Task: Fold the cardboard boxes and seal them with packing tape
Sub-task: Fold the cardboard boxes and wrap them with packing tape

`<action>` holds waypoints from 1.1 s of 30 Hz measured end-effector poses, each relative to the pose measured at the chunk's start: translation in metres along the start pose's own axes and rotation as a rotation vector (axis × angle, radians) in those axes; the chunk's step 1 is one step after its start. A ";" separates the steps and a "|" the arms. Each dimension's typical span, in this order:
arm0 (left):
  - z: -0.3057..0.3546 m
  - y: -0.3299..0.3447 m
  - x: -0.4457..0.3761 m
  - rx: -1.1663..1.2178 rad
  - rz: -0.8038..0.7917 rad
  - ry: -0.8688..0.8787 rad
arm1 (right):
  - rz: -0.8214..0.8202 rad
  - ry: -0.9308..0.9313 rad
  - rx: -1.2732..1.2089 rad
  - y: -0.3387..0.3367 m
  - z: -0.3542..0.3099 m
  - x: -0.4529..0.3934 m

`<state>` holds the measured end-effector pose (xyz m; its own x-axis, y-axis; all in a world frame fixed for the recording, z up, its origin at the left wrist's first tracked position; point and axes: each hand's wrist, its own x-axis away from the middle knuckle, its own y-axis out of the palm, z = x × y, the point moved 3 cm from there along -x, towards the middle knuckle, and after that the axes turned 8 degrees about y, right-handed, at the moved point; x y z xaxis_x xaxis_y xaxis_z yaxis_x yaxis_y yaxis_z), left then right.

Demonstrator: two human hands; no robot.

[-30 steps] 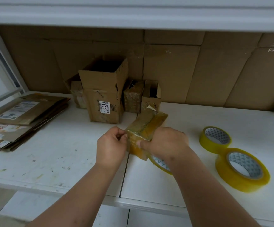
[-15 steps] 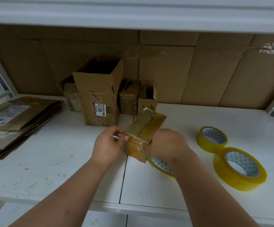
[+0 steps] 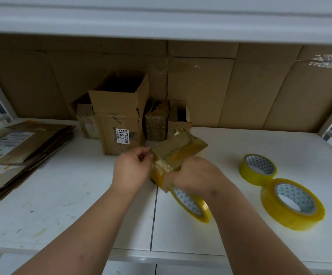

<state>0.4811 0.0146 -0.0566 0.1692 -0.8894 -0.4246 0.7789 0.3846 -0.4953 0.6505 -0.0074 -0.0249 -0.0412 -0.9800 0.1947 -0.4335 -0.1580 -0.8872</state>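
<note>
Above the white shelf [image 3: 62, 195] — glossy, tape-wrapped small cardboard box [image 3: 176, 155].
Left hand [image 3: 131, 171] pinches its edge, right hand [image 3: 192, 173] clamps it and a yellow tape roll [image 3: 190, 203]; grips unchanged.

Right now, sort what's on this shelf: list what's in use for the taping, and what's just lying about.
In use:
- small taped box, held by both hands
- left hand, pinching at its end
- right hand, gripping it
- tape roll under the right wrist

Lying about:
- two spare tape rolls
- open labelled box
- flattened cardboard stack

Both hands, left [image 3: 130, 171] and right [image 3: 195, 173], hold a taped small box [image 3: 176, 153] above the white table [image 3: 62, 205].
</note>
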 end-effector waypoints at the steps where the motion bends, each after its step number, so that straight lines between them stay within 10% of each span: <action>1: 0.001 -0.001 -0.004 -0.006 -0.024 -0.005 | -0.036 0.010 -0.055 0.001 -0.004 0.002; 8: -0.012 0.003 -0.003 -0.113 -0.360 -0.033 | -0.169 -0.040 -0.301 0.013 -0.016 0.000; 33: -0.004 0.006 -0.019 -0.274 -0.515 0.034 | -0.258 -0.055 -1.146 0.061 0.031 0.040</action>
<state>0.4801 0.0351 -0.0547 -0.2127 -0.9721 -0.0992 0.5702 -0.0410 -0.8205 0.6506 -0.0599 -0.0840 0.1929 -0.9432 0.2706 -0.9809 -0.1787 0.0764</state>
